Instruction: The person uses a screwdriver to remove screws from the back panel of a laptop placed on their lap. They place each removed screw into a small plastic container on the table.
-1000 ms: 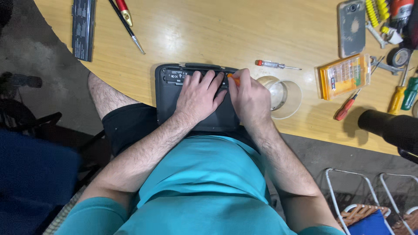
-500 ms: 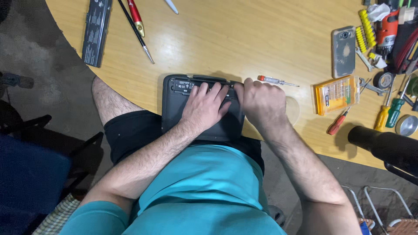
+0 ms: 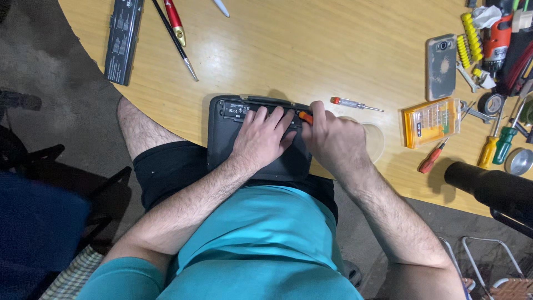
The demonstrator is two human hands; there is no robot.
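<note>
The left hand (image 3: 265, 136) lies flat, fingers spread, on the black device (image 3: 258, 139) to pin it against the bench (image 3: 288, 50) edge and the lap. The right hand (image 3: 333, 139) is closed around an orange-handled screwdriver (image 3: 305, 117), tip at the device's top edge.

A dark grey flat device (image 3: 244, 139), rectangular with rounded corners, was propped underside up, half on the lap and half against the rounded edge of the wooden desk (image 3: 288, 50). A label strip and small ports were seen along its far edge. An orange-handled screwdriver (image 3: 305, 117) was held at the device's far right corner, mostly hidden.
</note>
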